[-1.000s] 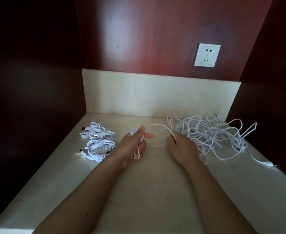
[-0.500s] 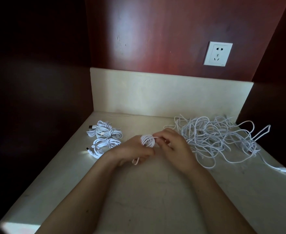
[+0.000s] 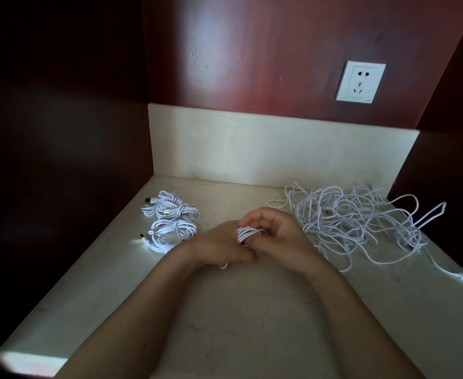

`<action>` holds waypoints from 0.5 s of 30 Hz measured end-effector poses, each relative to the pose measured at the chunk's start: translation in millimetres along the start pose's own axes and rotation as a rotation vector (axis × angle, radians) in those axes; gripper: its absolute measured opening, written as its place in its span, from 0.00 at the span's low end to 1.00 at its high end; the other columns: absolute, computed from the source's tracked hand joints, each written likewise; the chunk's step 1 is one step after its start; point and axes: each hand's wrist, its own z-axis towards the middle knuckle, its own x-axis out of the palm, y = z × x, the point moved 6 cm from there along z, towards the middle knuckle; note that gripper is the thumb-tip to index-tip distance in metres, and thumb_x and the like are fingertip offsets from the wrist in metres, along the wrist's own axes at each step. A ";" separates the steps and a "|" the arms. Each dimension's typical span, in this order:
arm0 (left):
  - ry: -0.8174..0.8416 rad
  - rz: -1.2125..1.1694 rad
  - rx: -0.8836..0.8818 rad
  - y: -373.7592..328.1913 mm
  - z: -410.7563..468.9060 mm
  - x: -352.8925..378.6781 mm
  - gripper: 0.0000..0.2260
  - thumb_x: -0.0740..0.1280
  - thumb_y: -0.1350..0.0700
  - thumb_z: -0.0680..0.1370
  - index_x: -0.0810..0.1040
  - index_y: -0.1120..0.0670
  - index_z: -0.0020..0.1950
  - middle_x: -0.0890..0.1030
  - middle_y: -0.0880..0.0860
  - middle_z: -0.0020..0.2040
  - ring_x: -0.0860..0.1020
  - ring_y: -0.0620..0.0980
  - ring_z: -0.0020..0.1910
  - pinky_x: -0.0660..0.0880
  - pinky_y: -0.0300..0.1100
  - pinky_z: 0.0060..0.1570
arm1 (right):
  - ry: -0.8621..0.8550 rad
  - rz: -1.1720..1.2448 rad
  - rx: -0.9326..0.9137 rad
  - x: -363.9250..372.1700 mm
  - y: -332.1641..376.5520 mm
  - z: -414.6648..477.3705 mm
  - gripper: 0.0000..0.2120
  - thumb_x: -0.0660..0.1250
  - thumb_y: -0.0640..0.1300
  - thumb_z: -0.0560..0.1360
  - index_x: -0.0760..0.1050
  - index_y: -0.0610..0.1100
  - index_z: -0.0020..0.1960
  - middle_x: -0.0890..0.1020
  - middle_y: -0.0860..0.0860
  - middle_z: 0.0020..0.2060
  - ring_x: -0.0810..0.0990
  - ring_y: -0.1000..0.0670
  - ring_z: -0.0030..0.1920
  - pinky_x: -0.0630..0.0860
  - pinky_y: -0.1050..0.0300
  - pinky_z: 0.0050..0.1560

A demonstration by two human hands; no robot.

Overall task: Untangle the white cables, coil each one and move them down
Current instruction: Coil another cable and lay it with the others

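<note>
Both hands meet over the middle of the pale worktop (image 3: pixel 224 318), closed around one small bundle of white cable (image 3: pixel 246 232): the left hand (image 3: pixel 219 246) curls its fingers about the loops while the right hand (image 3: pixel 279 236) pinches them from the other side. To the left lie the coiled cables (image 3: pixel 170 218), tied off and set close together. To the right sprawls the tangled heap of cable (image 3: pixel 356 222), loose loops reaching toward the dark side panel.

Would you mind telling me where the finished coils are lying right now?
In the head view, the finished coils lie on the left side of the counter, just left of the left hand; the tangled pile sits on the right.
</note>
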 end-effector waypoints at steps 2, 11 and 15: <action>-0.017 -0.002 0.007 0.7 0.6 -3.1 0.09 0.69 0.60 0.69 0.79 0.50 0.46 0.79 0.43 0.34 0.76 0.40 0.33 0.72 0.36 0.32 | 0.056 0.082 0.013 0.1 2.0 -0.4 0.08 0.70 0.36 0.69 0.78 0.40 0.47 0.83 0.43 0.41 0.80 0.49 0.41 0.75 0.60 0.42; -0.199 0.311 0.228 -16.9 -1.7 -9.7 0.09 0.60 0.43 0.72 0.77 0.45 0.44 0.83 0.46 0.44 0.81 0.47 0.47 0.78 0.50 0.48 | 0.063 0.199 0.008 -12.1 9.2 -2.4 0.09 0.68 0.31 0.67 0.77 0.39 0.45 0.85 0.47 0.40 0.82 0.53 0.41 0.77 0.63 0.44; -0.263 0.458 0.183 -17.1 -1.3 -11.6 0.10 0.58 0.43 0.72 0.74 0.46 0.38 0.81 0.49 0.40 0.81 0.50 0.44 0.76 0.47 0.43 | 0.037 0.205 0.025 -15.0 7.0 -2.6 0.09 0.70 0.32 0.66 0.79 0.41 0.45 0.86 0.48 0.41 0.83 0.53 0.41 0.77 0.64 0.44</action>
